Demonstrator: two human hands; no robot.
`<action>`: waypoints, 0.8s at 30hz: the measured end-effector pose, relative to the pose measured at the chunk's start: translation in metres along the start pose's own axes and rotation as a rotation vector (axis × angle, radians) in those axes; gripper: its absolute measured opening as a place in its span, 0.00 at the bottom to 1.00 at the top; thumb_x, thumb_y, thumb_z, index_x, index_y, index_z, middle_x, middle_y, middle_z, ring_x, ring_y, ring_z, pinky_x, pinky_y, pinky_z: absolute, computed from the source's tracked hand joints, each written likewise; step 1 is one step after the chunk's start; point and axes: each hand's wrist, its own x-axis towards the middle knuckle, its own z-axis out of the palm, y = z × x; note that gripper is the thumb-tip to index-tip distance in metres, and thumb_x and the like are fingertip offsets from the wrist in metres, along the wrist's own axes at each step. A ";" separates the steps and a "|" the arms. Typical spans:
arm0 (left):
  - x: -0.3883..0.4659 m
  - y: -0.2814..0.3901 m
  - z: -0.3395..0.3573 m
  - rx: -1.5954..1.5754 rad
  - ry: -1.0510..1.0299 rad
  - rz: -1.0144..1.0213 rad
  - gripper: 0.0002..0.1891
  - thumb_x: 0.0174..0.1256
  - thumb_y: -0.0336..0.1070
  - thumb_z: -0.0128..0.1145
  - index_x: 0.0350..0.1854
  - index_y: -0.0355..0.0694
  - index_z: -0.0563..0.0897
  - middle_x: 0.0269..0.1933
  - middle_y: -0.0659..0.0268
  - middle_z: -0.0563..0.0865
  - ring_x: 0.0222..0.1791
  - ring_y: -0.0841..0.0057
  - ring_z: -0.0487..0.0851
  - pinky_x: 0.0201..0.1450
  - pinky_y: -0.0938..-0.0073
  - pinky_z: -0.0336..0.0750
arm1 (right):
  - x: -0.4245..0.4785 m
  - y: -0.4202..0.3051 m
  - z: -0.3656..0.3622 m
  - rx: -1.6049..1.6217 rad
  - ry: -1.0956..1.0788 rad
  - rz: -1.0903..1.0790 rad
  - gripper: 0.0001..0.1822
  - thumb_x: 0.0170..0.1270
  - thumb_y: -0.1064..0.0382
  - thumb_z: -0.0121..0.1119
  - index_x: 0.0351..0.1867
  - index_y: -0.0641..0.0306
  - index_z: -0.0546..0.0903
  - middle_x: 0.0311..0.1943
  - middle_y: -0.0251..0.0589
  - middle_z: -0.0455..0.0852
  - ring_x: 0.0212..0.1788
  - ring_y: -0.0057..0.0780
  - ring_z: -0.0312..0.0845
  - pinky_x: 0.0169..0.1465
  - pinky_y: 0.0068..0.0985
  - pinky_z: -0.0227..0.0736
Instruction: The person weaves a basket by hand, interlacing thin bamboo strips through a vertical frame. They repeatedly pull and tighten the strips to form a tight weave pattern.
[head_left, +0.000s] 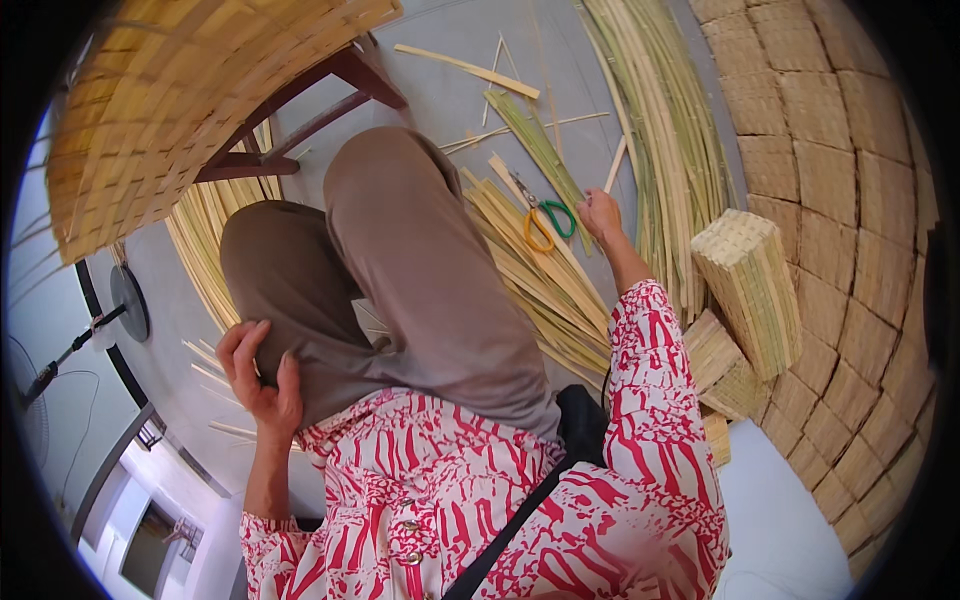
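My left hand (264, 381) is by my left thigh, its thumb and fingers apart and nothing in it. On my right, my right hand (602, 216) reaches down to the upper end of the floor work, fingers curled together. It touches or nearly touches a bundle of green bamboo strips (536, 139), and a short pale strip (616, 163) sticks out just beyond it. Whether the fingers grip either one is hidden. Left of this hand, scissors (541, 216) with one green and one orange handle lie on a fan of split bamboo strips (551, 259).
A large woven bamboo panel (161, 105) leans over a dark red wooden stand (322, 112) at upper left. Long bamboo strips (660, 135) lie along the right. Beyond them rise stacked woven baskets (817, 150), with a loose basket (750, 292) in front. A fan (56, 375) stands left.
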 end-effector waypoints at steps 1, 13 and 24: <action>0.000 0.004 -0.006 -0.004 -0.015 -0.031 0.23 0.55 0.22 0.63 0.57 0.35 0.81 0.57 0.53 0.77 0.61 0.58 0.75 0.67 0.62 0.68 | -0.005 -0.001 0.006 0.019 0.026 0.061 0.30 0.58 0.56 0.70 0.60 0.67 0.80 0.50 0.58 0.87 0.54 0.54 0.83 0.60 0.40 0.78; 0.016 0.021 -0.051 -0.011 -0.089 -0.131 0.14 0.62 0.29 0.59 0.50 0.40 0.77 0.53 0.56 0.73 0.55 0.64 0.72 0.63 0.66 0.63 | -0.002 -0.058 0.019 -0.237 -0.067 0.218 0.26 0.57 0.56 0.70 0.55 0.65 0.78 0.56 0.53 0.81 0.60 0.55 0.78 0.62 0.51 0.72; 0.022 0.020 -0.048 -0.068 -0.126 -0.060 0.13 0.62 0.28 0.58 0.50 0.40 0.77 0.52 0.56 0.73 0.57 0.64 0.72 0.65 0.63 0.63 | 0.012 0.013 0.002 0.326 -0.201 0.182 0.16 0.59 0.70 0.59 0.50 0.64 0.83 0.37 0.48 0.90 0.37 0.38 0.88 0.44 0.37 0.83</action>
